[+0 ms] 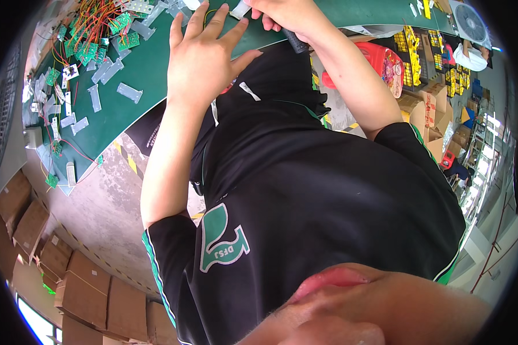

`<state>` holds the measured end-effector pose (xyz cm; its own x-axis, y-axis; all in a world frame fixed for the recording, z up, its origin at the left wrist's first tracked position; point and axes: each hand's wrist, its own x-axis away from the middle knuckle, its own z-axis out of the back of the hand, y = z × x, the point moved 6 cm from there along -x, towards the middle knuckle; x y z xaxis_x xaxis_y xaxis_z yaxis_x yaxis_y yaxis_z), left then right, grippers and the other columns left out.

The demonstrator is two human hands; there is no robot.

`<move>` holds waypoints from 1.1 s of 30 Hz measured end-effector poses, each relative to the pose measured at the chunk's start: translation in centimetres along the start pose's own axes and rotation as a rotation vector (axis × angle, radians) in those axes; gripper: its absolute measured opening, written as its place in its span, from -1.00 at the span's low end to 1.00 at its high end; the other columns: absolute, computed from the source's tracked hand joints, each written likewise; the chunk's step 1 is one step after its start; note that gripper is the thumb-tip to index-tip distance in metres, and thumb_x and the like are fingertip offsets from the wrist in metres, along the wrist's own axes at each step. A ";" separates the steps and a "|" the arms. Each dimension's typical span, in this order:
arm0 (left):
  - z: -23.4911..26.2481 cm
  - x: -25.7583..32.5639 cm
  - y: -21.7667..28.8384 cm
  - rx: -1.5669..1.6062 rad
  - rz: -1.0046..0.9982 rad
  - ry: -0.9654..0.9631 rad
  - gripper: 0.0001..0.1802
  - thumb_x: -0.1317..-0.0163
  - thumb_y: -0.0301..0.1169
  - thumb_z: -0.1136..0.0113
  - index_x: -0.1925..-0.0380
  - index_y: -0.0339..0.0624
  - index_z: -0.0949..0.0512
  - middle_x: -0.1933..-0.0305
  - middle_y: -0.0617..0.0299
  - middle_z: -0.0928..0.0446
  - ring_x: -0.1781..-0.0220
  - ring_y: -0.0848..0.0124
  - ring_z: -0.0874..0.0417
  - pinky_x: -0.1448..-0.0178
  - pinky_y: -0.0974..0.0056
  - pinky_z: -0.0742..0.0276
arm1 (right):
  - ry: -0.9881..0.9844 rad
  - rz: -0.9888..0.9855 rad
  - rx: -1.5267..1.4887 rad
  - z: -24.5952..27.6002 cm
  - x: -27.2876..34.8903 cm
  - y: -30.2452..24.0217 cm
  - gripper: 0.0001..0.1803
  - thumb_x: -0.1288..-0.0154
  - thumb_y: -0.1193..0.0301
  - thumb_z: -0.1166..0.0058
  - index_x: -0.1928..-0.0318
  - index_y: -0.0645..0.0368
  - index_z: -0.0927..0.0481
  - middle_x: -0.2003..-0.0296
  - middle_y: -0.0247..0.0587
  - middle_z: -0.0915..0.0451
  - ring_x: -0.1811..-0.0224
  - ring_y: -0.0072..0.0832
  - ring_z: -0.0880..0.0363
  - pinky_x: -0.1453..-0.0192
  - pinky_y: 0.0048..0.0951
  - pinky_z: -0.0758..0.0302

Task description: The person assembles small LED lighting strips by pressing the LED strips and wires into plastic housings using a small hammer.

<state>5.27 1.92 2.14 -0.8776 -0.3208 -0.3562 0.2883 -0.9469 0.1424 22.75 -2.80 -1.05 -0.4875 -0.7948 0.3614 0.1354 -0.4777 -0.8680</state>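
Black shirt (305,190) nearest | left hand (204,54) flat, fingers spread, on green mat (138,63) | right hand (290,17) gripping dark tool (296,41)

Green mat (144,69) – matt, smooth; clear brackets (129,92) – glossy plastic; boxes (86,290) – dull cardboard; shirt (328,195) – black cloth.

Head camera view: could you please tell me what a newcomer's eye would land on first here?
First the person's own black shirt, filling the middle of the picture. Above it the left hand lies spread flat at the edge of the green table, while the right hand grips a dark tool at the top. On the table's left sits a jumble of small green circuit boards with red and yellow wires and clear plastic pieces.
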 end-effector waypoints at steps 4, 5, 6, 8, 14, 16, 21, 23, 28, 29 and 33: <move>-0.4 0.2 -0.5 0.016 0.000 0.019 -0.39 -0.17 0.25 -0.34 -0.15 0.30 -0.72 -0.38 0.24 -0.58 -0.52 0.18 -0.42 -0.60 -0.22 -0.14 | 0.064 0.035 0.171 -0.2 1.6 -2.6 -0.79 -0.48 0.37 -0.13 0.27 0.27 -0.55 0.54 -0.24 -0.59 0.62 -0.51 -0.58 0.54 -0.42 -0.49; -0.6 0.2 -0.6 0.033 0.001 0.022 -0.39 -0.17 0.25 -0.34 -0.16 0.30 -0.72 -0.38 0.24 -0.58 -0.52 0.18 -0.42 -0.60 -0.23 -0.14 | 0.091 0.062 0.268 -0.1 1.9 -3.3 -0.76 -0.48 0.37 -0.14 0.29 0.30 -0.54 0.57 -0.24 -0.57 0.62 -0.50 -0.57 0.54 -0.40 -0.48; -0.6 0.2 -0.6 0.029 0.001 0.028 -0.39 -0.17 0.25 -0.34 -0.16 0.30 -0.72 -0.38 0.24 -0.58 -0.52 0.18 -0.42 -0.60 -0.23 -0.14 | 0.094 0.063 0.311 0.1 1.9 -3.4 -0.73 -0.47 0.36 -0.15 0.30 0.33 -0.52 0.60 -0.23 -0.54 0.63 -0.49 -0.56 0.52 -0.37 -0.47; -0.6 0.2 -0.6 0.036 0.000 0.019 -0.39 -0.17 0.25 -0.34 -0.16 0.30 -0.71 -0.38 0.24 -0.57 -0.53 0.17 -0.42 -0.60 -0.23 -0.13 | 0.085 0.052 0.327 0.3 2.0 -3.2 -0.73 -0.47 0.35 -0.16 0.31 0.33 -0.52 0.60 -0.22 -0.54 0.63 -0.48 -0.56 0.51 -0.37 -0.48; -0.5 0.3 -0.6 0.060 -0.005 0.017 -0.42 -0.24 0.21 -0.31 -0.17 0.25 -0.71 -0.39 0.17 -0.55 -0.55 0.13 -0.39 -0.62 -0.24 -0.12 | 0.053 0.062 0.266 0.2 1.7 -2.4 -0.74 -0.50 0.36 -0.15 0.31 0.29 -0.54 0.59 -0.27 -0.53 0.64 -0.52 -0.51 0.52 -0.41 -0.44; -0.6 0.3 -0.6 0.063 -0.007 0.020 -0.42 -0.24 0.21 -0.31 -0.17 0.25 -0.71 -0.39 0.17 -0.55 -0.55 0.13 -0.39 -0.62 -0.24 -0.12 | 0.020 0.076 0.193 0.4 1.2 -1.6 -0.75 -0.51 0.36 -0.13 0.32 0.27 -0.55 0.59 -0.30 -0.53 0.64 -0.54 -0.48 0.53 -0.43 -0.41; -0.7 0.3 -0.6 0.071 -0.008 0.019 -0.43 -0.23 0.21 -0.31 -0.16 0.26 -0.71 -0.39 0.17 -0.55 -0.55 0.13 -0.39 -0.62 -0.24 -0.11 | 0.001 -0.007 0.105 0.6 0.3 -0.6 -0.75 -0.55 0.38 -0.10 0.32 0.22 -0.56 0.60 -0.37 -0.48 0.66 -0.59 -0.41 0.57 -0.49 -0.35; -0.7 0.4 -0.7 0.047 0.000 0.034 -0.40 -0.17 0.24 -0.34 -0.15 0.28 -0.72 -0.37 0.21 -0.58 -0.52 0.14 -0.42 -0.60 -0.22 -0.15 | -0.003 -0.008 0.095 0.5 0.4 -1.0 -0.75 -0.55 0.37 -0.10 0.32 0.23 -0.56 0.60 -0.36 -0.49 0.66 -0.60 -0.42 0.57 -0.48 -0.35; -0.6 0.3 -0.7 0.043 -0.007 0.037 -0.39 -0.16 0.24 -0.34 -0.15 0.29 -0.72 -0.37 0.22 -0.58 -0.52 0.15 -0.42 -0.59 -0.23 -0.16 | -0.029 -0.008 0.173 0.4 0.5 -1.8 -0.74 -0.54 0.35 -0.13 0.32 0.24 -0.56 0.59 -0.35 -0.51 0.66 -0.59 -0.43 0.56 -0.47 -0.38; -0.7 0.3 -0.7 0.042 -0.007 0.036 -0.39 -0.16 0.25 -0.34 -0.15 0.30 -0.72 -0.37 0.22 -0.58 -0.53 0.15 -0.42 -0.59 -0.23 -0.16 | -0.015 -0.008 0.195 0.4 0.5 -1.8 -0.73 -0.53 0.33 -0.14 0.31 0.25 -0.56 0.59 -0.34 -0.52 0.66 -0.58 -0.45 0.55 -0.46 -0.40; -0.6 0.3 -0.7 0.033 -0.009 0.040 -0.39 -0.16 0.25 -0.34 -0.15 0.31 -0.72 -0.38 0.23 -0.58 -0.52 0.16 -0.42 -0.59 -0.23 -0.17 | 0.045 0.017 0.348 0.3 1.0 -3.2 -0.68 -0.50 0.28 -0.19 0.30 0.30 -0.55 0.61 -0.29 -0.52 0.65 -0.54 -0.50 0.53 -0.42 -0.44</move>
<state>5.07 2.47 1.35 -0.8638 -0.3135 -0.3944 0.2672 -0.9487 0.1688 22.03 -2.17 2.22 -0.5192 -0.7900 0.3261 0.4258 -0.5699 -0.7027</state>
